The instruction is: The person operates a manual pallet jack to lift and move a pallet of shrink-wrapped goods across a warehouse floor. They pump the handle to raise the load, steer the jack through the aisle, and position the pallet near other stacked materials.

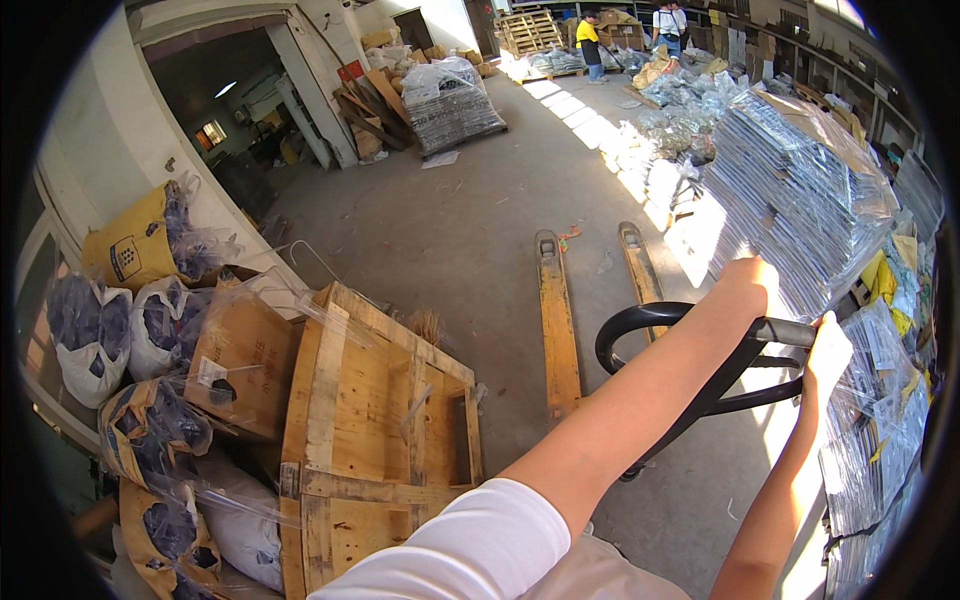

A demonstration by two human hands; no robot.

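Observation:
My right hand [828, 352] is closed round the right end of a black looped pallet jack handle [735, 370]. My left forearm, in a white short sleeve, crosses over this handle. Just beyond it, my left hand [752, 282] looks curled and closed, in front of a plastic-wrapped stack of grey sheets [800, 190]; its fingers are mostly hidden, and what they hold, if anything, does not show. Two worn yellow forks [558, 330] of the pallet jack lie low over the concrete floor, pointing away from me, with no load on them.
To the left stands a wooden crate [350, 440] beside a cardboard box [240, 365] and several stuffed sacks [135, 235]. Farther off is a wrapped pallet load [450, 105] near a doorway. Plastic-wrapped bundles [870, 420] line the right. People [590, 45] are at the back.

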